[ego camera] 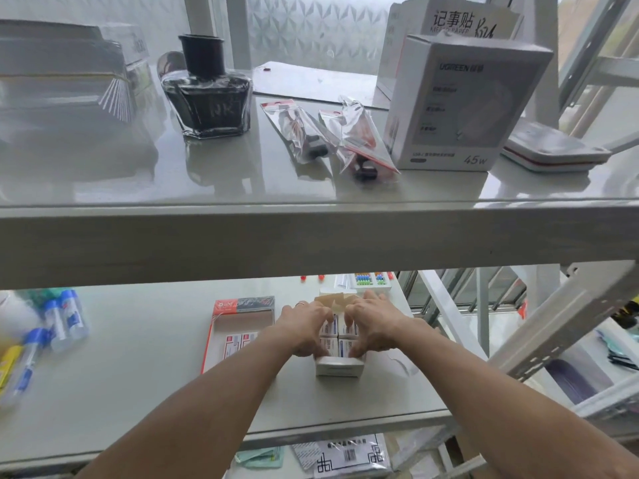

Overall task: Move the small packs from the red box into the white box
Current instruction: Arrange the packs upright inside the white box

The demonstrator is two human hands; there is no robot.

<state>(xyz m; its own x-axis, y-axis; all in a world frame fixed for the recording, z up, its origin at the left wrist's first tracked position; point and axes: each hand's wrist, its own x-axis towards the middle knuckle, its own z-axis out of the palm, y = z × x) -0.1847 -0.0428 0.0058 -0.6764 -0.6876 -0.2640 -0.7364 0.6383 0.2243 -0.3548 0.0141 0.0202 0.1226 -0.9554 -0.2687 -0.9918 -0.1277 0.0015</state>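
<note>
Just left of the left hand [304, 331] lies the red box [238, 331], open, with two small packs [240, 342] showing at the near end beside the wrist; the far end looks bare. Both hands sit over the white box [340, 366], the left hand's fingers curled down onto the packs inside [337, 338] and the right hand [371, 328] pressing in from the other side. Whether either hand grips a pack or only squares the rows, I cannot tell. My judgement: a batch is being seated in the white box, and next one hand must go back left for the remaining two. The fingertips are hidden among the packs, the pack print is unreadable, and the upper shelf edge [311, 236] cuts off what stands beyond the hands
</note>
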